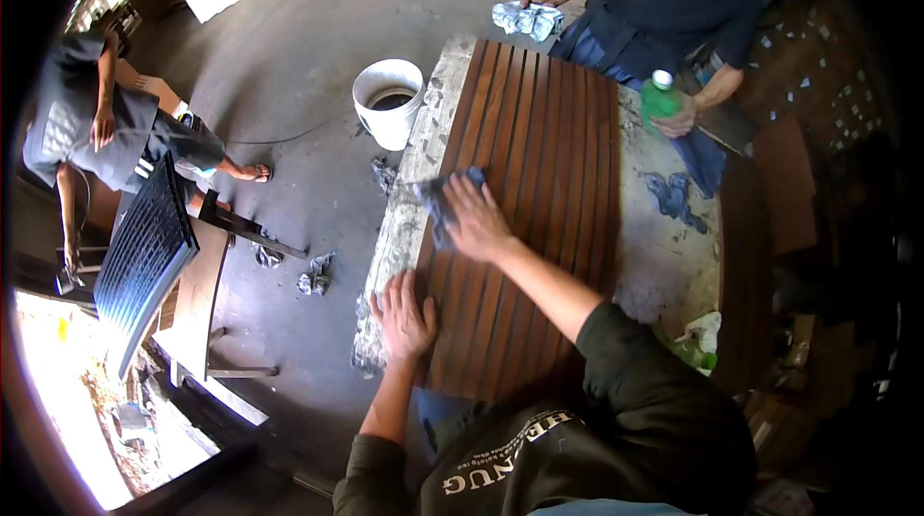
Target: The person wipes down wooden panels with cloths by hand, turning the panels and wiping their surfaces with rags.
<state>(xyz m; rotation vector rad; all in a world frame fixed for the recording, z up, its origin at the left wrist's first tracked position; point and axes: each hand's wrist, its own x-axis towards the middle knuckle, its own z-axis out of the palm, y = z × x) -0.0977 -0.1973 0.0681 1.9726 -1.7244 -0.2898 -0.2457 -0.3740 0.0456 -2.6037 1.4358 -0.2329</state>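
A brown slatted wooden panel (539,189) lies on a paint-stained white work table (443,92) in front of me. My right hand (474,222) presses a grey-blue rag (436,200) onto the panel's left side, fingers stretched over the cloth. Part of the rag is hidden under the palm. Nearer to me, my left hand (403,317) rests at the panel's left edge with its fingers apart, holding nothing. It touches the border between panel and table top.
Across the table a person holds a crumpled cloth (527,21) and a green bottle (661,102). A rag (674,200) lies right of the panel. A white bucket (388,102) stands left. Further left, another person works beside a dark slatted panel (149,256).
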